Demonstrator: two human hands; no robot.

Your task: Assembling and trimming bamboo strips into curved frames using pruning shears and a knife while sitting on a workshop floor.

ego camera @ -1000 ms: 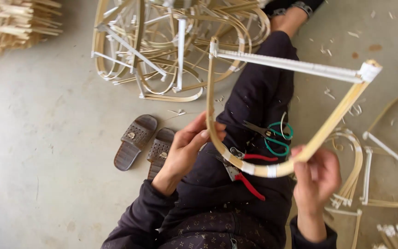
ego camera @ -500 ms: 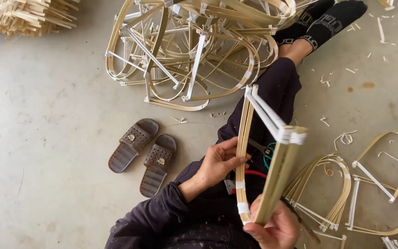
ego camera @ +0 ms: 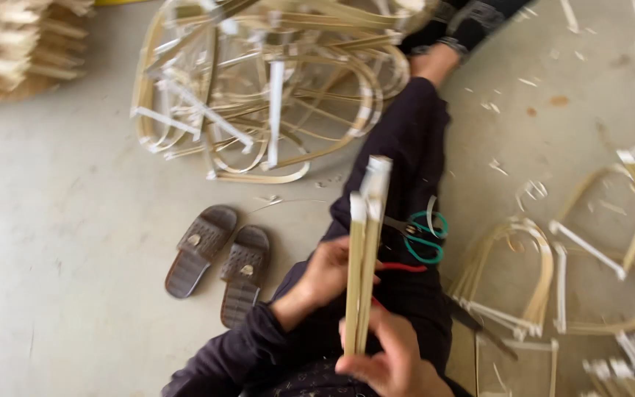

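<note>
The person sits on the grey floor [ego camera: 53,242] with one leg in dark trousers [ego camera: 406,147] stretched out ahead. Both hands hold a bent bamboo frame [ego camera: 361,250], seen edge-on, so it looks like a narrow upright pair of pale strips with white tape at the top end. The frame stands over the lap, between the two hands.

The left hand [ego camera: 328,272] is curled around the frame at its middle, fingers closed on the left side of the strips. The right hand [ego camera: 391,356] grips the lower end of the frame, with the thumb and fingers wrapped around it; it is closed, though the picture is a little blurred there.

Just behind the frame, on the lap, lie scissors with green handles [ego camera: 424,235] and a tool with red handles [ego camera: 402,268]; the frame covers part of both, so their full shape cannot be seen.

To the left of the leg, a pair of brown sandals [ego camera: 218,261] rests on the floor, side by side. Farther away, near the foot, there is a big loose pile of finished bamboo frames [ego camera: 266,95], tangled into each other. At the top left corner lies a heap of thin bamboo strips [ego camera: 16,44]. On the right side more curved frames [ego camera: 575,272] lie flat on the floor, near the leg, and small pale scraps [ego camera: 501,165] are scattered between them.
</note>
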